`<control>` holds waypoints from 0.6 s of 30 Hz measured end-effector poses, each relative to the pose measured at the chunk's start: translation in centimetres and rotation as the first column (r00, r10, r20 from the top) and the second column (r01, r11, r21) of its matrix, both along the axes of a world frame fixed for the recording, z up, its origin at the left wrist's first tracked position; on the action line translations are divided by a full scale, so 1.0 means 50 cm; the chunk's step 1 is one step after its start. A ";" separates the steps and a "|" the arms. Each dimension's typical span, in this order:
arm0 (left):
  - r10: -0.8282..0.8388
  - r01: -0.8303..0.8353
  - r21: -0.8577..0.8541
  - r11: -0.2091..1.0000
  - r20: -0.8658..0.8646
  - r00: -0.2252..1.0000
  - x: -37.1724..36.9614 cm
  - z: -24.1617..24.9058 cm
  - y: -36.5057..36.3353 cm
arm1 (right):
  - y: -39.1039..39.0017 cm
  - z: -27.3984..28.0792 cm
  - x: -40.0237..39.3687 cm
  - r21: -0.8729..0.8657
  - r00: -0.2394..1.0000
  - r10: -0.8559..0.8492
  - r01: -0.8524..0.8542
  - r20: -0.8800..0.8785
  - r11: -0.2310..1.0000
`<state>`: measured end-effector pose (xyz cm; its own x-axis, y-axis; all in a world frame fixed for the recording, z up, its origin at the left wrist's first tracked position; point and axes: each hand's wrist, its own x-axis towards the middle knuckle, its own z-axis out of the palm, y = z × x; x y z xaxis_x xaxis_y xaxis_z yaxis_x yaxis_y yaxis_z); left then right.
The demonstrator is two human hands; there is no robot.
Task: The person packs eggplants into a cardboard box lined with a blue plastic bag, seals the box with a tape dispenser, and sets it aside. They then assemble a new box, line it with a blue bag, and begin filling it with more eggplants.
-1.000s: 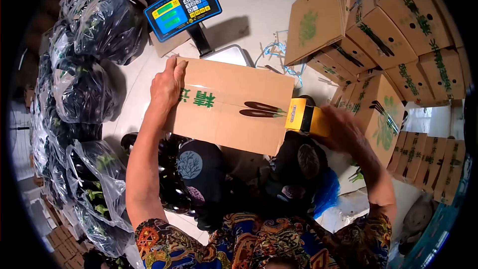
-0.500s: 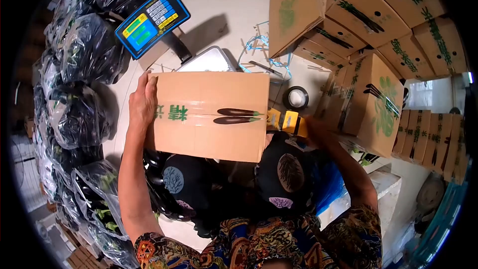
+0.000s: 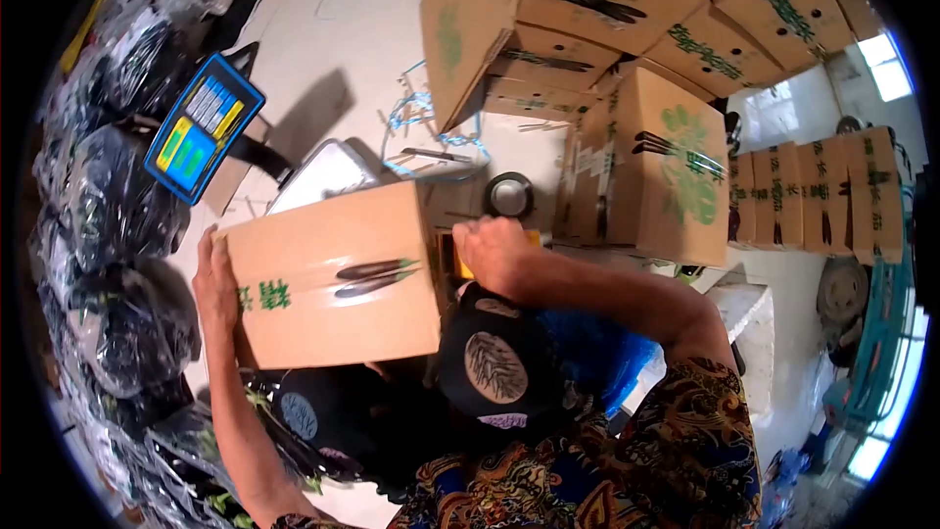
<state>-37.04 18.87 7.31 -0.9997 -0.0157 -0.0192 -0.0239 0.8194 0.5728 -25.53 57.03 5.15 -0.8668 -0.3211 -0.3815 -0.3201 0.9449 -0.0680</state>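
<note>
A cardboard box (image 3: 323, 294) with green characters and a print of dark eggplants lies across my knees, tilted slightly. Clear tape runs along its middle. My left hand (image 3: 215, 279) grips the box's left end, fingers at the upper corner and palm along the side. Near the right end, my right hand (image 3: 497, 253) is closed around a yellow tape dispenser (image 3: 447, 253), which is mostly hidden behind the hand and is close against the box's edge. A black tape roll (image 3: 509, 196) lies on the floor just beyond that hand.
A scale display (image 3: 204, 127) stands at the upper left, its metal platform (image 3: 328, 174) behind the box. Bagged produce (image 3: 117, 196) lines the left. Stacked cartons (image 3: 607, 0) fill the upper right; an upright carton (image 3: 676, 167) stands right. A knife (image 3: 436, 155) and blue strapping lie on the floor.
The view has swung right, so most things appear further left. My right hand has come closer to the box's right end with the dispenser, and the box is now tilted. My left hand still grips it.
</note>
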 end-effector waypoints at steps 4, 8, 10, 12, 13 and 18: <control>0.014 -0.015 0.034 0.999 0.030 0.999 0.005 0.011 0.014 | -0.018 -0.001 0.001 0.078 0.997 -0.081 0.080 0.014 0.994; 0.005 -0.005 -0.018 1.000 -0.005 1.000 -0.001 0.014 0.015 | -0.078 -0.016 -0.062 0.326 0.901 0.373 -0.429 0.220 0.842; -0.034 0.035 0.075 0.997 -0.014 0.999 0.003 0.009 0.011 | -0.062 -0.105 -0.086 0.252 0.930 0.231 -0.305 0.285 0.918; -0.033 0.037 0.147 0.989 -0.028 0.999 -0.005 -0.014 -0.004 | -0.017 -0.217 -0.064 0.132 0.951 -0.034 -0.007 0.308 0.991; -0.030 0.033 0.150 0.988 -0.025 0.999 -0.005 -0.013 -0.003 | 0.015 -0.268 -0.048 0.029 0.934 -0.214 0.215 0.287 0.976; -0.011 0.012 0.116 0.993 -0.009 1.000 0.003 0.006 0.009 | 0.141 -0.423 -0.045 -0.428 0.874 -0.450 0.484 0.185 0.763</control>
<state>-36.89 19.34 7.61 -0.9999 -0.0025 -0.0122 -0.0099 0.7474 0.6643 -27.79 64.06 -16.02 -0.9324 -0.0317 -0.3600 0.1740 0.8336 -0.5242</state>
